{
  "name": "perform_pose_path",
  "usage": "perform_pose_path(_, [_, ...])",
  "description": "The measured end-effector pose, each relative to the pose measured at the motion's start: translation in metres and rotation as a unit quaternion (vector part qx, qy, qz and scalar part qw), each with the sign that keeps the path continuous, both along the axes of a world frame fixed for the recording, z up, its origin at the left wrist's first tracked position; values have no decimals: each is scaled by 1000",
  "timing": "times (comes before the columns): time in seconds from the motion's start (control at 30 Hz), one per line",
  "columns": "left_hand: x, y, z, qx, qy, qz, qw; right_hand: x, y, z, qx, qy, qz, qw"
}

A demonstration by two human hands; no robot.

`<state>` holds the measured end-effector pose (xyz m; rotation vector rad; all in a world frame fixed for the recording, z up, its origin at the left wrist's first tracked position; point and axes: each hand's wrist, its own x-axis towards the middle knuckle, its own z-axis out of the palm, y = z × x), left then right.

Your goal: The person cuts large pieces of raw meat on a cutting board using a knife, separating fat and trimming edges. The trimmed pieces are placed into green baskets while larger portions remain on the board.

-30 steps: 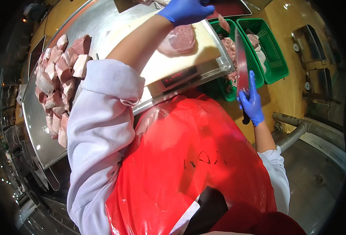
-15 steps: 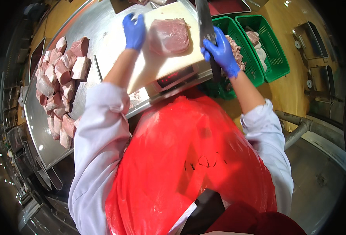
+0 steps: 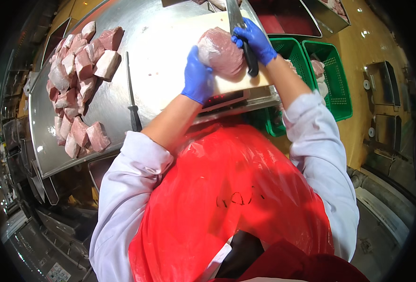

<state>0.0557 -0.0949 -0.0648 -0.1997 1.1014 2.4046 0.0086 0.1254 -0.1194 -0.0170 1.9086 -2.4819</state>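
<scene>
A large raw piece of meat [image 3: 222, 51], pink with a pale patch, rests on the white cutting board [image 3: 170, 61]. My left hand [image 3: 197, 77], in a blue glove, grips its near left side, with some fingers hidden against it. In my gloved right hand [image 3: 256, 41] is a knife [image 3: 236, 18], fingers closed round it. Its broad blade points away from me, and the black handle's end sticks out toward me beside the meat's right edge. A few right fingers are close to the meat; whether they touch it I cannot tell.
Many cut meat chunks [image 3: 78, 70] lie piled on the steel table [image 3: 43, 122] at left. A sharpening steel [image 3: 130, 89] lies between pile and board. Green baskets [image 3: 342, 84] with meat stand at right, a red-lined tray [image 3: 283, 21] beyond. A red-lit display [image 3: 222, 101] sits under the board's near edge.
My left hand has moved right, from the board onto the meat. The meat has been turned and looks tilted. My right hand, with the knife, has come in beside it. The view has shifted.
</scene>
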Motion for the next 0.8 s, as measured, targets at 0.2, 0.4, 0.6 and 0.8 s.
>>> perform_pose_path(0.2, [-113, -79, -8, -56, 133, -15, 989, 124, -44, 17, -127, -12, -74, 989])
perform_pose_path(0.4, [-43, -99, -59, -153, 44, 200, 967, 104, -15, 23, -78, 31, -154, 984])
perform_pose_path(0.6, [-37, -16, -52, -99, 11, 73, 992, 78, -72, 1, -109, 22, -166, 980])
perform_pose_path(0.8, [-70, -87, -70, -447, 500, 38, 740, 104, -68, 1, -88, -21, -192, 977])
